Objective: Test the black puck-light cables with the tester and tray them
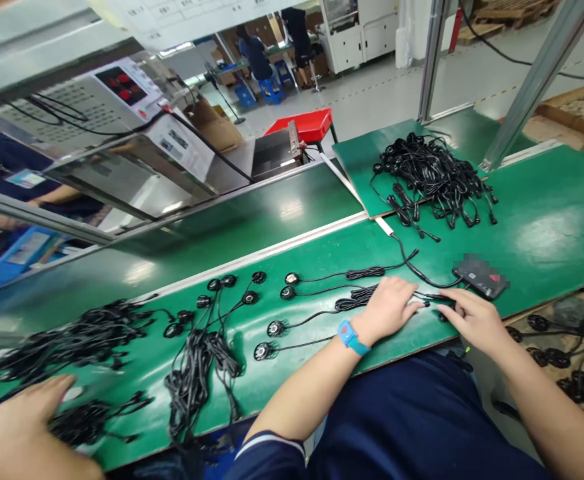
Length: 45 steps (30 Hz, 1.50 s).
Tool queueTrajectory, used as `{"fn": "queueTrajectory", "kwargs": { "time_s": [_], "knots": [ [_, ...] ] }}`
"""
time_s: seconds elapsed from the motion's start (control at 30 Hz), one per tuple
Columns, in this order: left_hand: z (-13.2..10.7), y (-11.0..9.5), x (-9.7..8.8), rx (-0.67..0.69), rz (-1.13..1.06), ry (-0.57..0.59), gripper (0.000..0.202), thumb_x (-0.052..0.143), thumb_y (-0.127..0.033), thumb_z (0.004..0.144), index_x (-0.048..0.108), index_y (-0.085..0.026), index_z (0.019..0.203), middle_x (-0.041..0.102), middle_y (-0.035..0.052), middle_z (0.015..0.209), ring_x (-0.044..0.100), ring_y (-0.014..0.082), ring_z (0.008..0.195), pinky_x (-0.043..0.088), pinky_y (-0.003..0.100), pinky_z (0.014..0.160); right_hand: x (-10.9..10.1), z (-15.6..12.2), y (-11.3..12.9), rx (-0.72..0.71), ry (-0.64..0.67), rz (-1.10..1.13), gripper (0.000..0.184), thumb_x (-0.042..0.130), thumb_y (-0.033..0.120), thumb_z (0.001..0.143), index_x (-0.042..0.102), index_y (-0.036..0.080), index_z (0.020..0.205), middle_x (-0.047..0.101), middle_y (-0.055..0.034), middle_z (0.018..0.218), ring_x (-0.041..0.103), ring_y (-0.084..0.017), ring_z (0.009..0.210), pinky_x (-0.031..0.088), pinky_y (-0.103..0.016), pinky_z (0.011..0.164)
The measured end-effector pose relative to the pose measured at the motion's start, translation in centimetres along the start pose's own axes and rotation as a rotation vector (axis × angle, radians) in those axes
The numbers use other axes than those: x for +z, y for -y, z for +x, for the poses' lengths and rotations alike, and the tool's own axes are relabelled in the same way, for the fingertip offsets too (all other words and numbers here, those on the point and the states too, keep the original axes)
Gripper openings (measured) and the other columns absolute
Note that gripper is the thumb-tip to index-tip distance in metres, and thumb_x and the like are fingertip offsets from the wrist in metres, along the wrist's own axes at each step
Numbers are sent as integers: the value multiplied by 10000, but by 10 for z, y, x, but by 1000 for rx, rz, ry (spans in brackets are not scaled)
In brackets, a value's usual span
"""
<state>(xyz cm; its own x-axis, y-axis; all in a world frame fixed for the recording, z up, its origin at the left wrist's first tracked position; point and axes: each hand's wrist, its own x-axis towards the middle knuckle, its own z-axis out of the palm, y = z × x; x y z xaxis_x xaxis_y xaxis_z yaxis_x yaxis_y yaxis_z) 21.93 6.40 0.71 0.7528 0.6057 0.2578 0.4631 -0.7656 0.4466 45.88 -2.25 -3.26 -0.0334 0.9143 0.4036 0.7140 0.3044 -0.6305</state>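
Observation:
My left hand [395,307], with a blue wristband [353,337], is closed on a thin black cable over the bench's front edge. Just to its right, my right hand [475,321] pinches the black cable connector [439,298] between thumb and fingers. A black box [481,276] with a red mark lies beyond my right hand, and a thick lead [425,277] runs from it. Left of my hands are cables with round black heads [275,328], laid out in rows. One bundled cable [357,297] reaches under my left hand, which hides part of it.
A heap of black cables [422,170] covers a raised green board. More bundles [192,380] and a pile [77,340] lie leftward, near a co-worker's hand [27,420]. Metal posts [542,80] stand at right; a red tray [302,125] is behind. Round-headed cables [557,357] fill the lower right.

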Motion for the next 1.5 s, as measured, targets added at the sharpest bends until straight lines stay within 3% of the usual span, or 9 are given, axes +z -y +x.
{"fn": "queueTrajectory", "kwargs": {
  "time_s": [0.17, 0.33, 0.43, 0.57, 0.63, 0.8, 0.87, 1.17, 1.5],
  "knots": [
    [12, -2, 27, -27, -20, 120, 292, 514, -408, 1046, 677, -190, 942, 650, 67, 890, 579, 223, 900, 418, 366, 810, 3, 9, -10, 34, -3, 78, 200, 662, 384, 990, 775, 219, 980, 749, -43, 965, 673, -165, 745, 569, -305, 758],
    [1, 9, 15, -93, -182, 111, 277, 507, -324, 1050, 620, -191, 835, 629, 51, 823, 577, 207, 817, 437, 357, 800, -1, 11, -7, 201, 3, 269, 196, 677, 373, 974, 774, 212, 919, 730, -27, 881, 622, -145, 656, 517, -286, 657],
    [7, 10, 4, -112, -237, 94, 222, 582, -379, 1015, 628, -201, 890, 646, 50, 856, 601, 213, 823, 472, 354, 805, 3, 14, -5, 213, -29, 314, 188, 653, 350, 984, 780, 211, 979, 732, -42, 931, 654, -162, 753, 522, -291, 726],
    [37, 21, 6, -129, -49, -119, 277, 628, -439, 976, 641, -187, 1092, 677, 117, 1053, 613, 300, 1025, 481, 447, 935, 8, 14, -2, 241, -61, 313, 182, 635, 316, 989, 769, 201, 1030, 728, -53, 942, 658, -170, 792, 527, -303, 789],
    [57, 31, 15, -192, 57, -157, 298, 633, -423, 963, 640, -178, 1132, 667, 141, 1079, 605, 334, 1056, 476, 486, 954, 8, 13, -1, 257, -70, 305, 166, 648, 309, 981, 763, 194, 1011, 720, -48, 901, 643, -164, 753, 526, -304, 787],
    [90, 50, 28, -345, 29, -75, 120, 664, -313, 889, 648, -208, 834, 602, 86, 861, 604, 286, 862, 499, 415, 819, 10, 12, -2, 250, -93, 311, 152, 661, 302, 974, 760, 189, 993, 701, -37, 856, 613, -149, 695, 511, -297, 762],
    [88, 48, 25, -358, -60, -71, 149, 654, -292, 874, 609, -215, 755, 592, 60, 800, 594, 257, 812, 490, 388, 799, 11, 11, -3, 255, -103, 318, 150, 674, 307, 968, 760, 188, 997, 695, -35, 853, 601, -141, 674, 501, -287, 730],
    [32, 15, 16, -244, -371, -39, 187, 610, -392, 934, 589, -212, 890, 646, -3, 793, 607, 170, 716, 490, 292, 705, 11, 12, -5, 273, -127, 377, 193, 663, 337, 981, 769, 182, 1024, 702, -44, 888, 609, -141, 697, 509, -267, 691],
    [38, 5, 23, -23, -296, 13, 151, 589, -307, 991, 710, -217, 994, 744, 54, 934, 675, 219, 862, 538, 369, 816, 16, 8, -5, 92, -94, 204, 279, 552, 359, 1055, 773, 192, 1083, 738, -81, 978, 698, -193, 886, 575, -325, 840]
  ]
}}
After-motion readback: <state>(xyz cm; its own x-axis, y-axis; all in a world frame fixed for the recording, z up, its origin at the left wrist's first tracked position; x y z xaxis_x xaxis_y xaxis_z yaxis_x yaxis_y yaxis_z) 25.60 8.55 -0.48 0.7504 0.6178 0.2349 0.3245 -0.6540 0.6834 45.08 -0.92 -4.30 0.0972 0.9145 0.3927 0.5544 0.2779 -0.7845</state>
